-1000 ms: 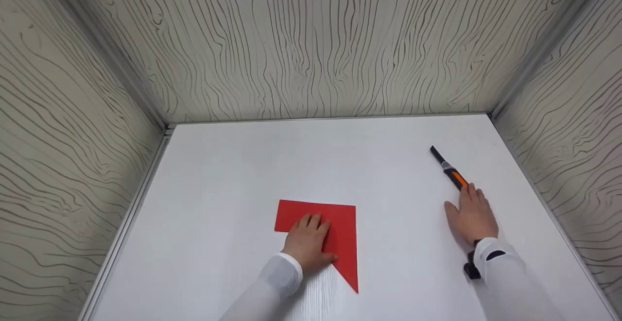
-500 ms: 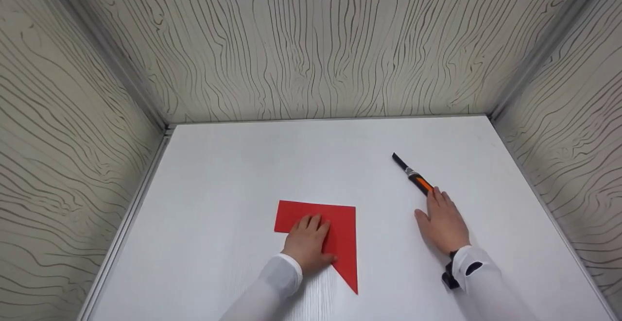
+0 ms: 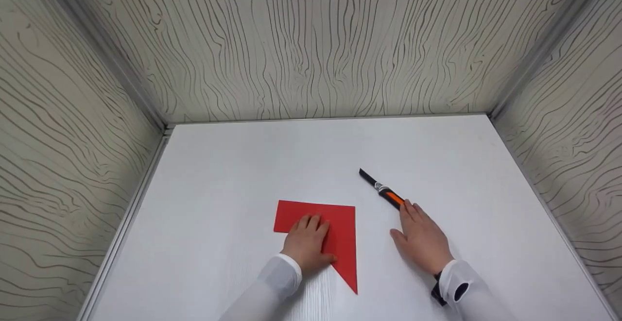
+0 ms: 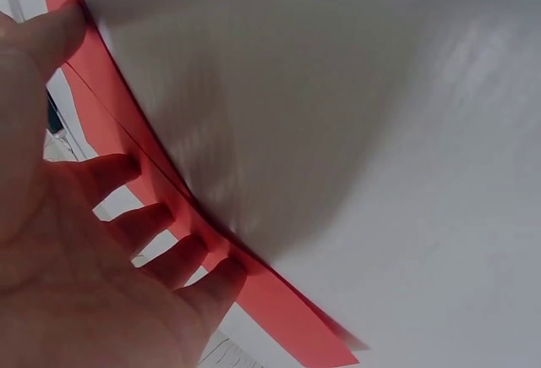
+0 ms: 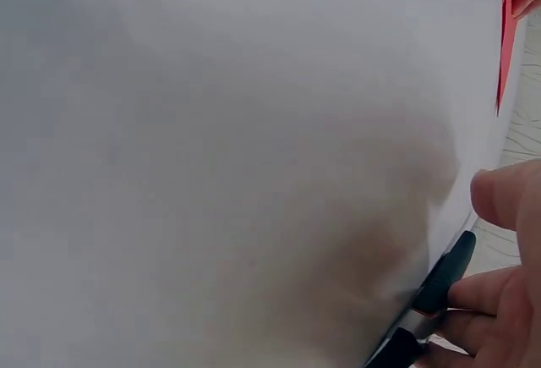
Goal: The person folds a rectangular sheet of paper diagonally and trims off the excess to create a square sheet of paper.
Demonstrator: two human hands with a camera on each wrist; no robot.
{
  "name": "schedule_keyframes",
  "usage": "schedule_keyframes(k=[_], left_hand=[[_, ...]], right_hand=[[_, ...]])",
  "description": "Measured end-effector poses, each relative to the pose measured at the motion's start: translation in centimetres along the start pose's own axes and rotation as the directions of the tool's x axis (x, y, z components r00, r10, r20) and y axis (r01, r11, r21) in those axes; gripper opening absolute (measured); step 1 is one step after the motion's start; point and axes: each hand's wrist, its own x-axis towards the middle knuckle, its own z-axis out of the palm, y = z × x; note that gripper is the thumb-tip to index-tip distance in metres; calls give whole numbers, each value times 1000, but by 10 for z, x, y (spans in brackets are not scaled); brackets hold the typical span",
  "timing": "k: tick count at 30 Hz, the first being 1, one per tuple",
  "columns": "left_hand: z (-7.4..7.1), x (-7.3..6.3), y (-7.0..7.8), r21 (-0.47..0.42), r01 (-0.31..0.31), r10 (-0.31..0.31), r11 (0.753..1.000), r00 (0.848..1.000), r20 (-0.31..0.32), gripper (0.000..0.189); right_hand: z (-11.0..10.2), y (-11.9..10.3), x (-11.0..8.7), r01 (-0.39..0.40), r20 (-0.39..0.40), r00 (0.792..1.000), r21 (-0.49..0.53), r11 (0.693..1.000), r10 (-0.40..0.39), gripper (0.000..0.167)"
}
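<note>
A folded red sheet of paper (image 3: 342,233) lies on the white table, its lower right corner running to a sharp point. My left hand (image 3: 307,248) rests on it, fingers spread and fingertips pressing on the paper; a crease along the red sheet (image 4: 110,97) shows in the left wrist view. To the right, a black-and-orange utility knife (image 3: 391,197) lies on the tabletop, slanting up to the left with its dark blade pointing away. The fingertips of my right hand (image 3: 425,238) touch the handle's end, while the thumb stays apart from the knife handle (image 5: 452,266).
The white tabletop (image 3: 233,165) is bounded by wood-grain panels at the back (image 3: 311,49), left and right. Grey metal strips (image 3: 131,224) run along the table's sides.
The right hand has slid the utility knife left and toward the person, closer to the red paper. The left hand and the paper have stayed in place.
</note>
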Motion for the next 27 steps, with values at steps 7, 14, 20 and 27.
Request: schedule_keyframes(k=[7,14,20,27], left_hand=[[-1,0,0,-12,12,-12,1000,1000,15,94],[-1,0,0,-12,18,-17,1000,1000,24,96],[-2,-1,0,-11,14,-14,1000,1000,26,96],[-2,-2,1,11,-4,3,1000,1000,11,92]], right_hand=[[-12,-18,-4,-13,-2,1000,-70,997,13,65],[-19,-27,-10,-57,20,998,-98,994,59,55],[-20,-29,-23,-61,-4,998,-96,993,61,48],[-23,-25,-23,-70,-44,997,-50,996,68,33]])
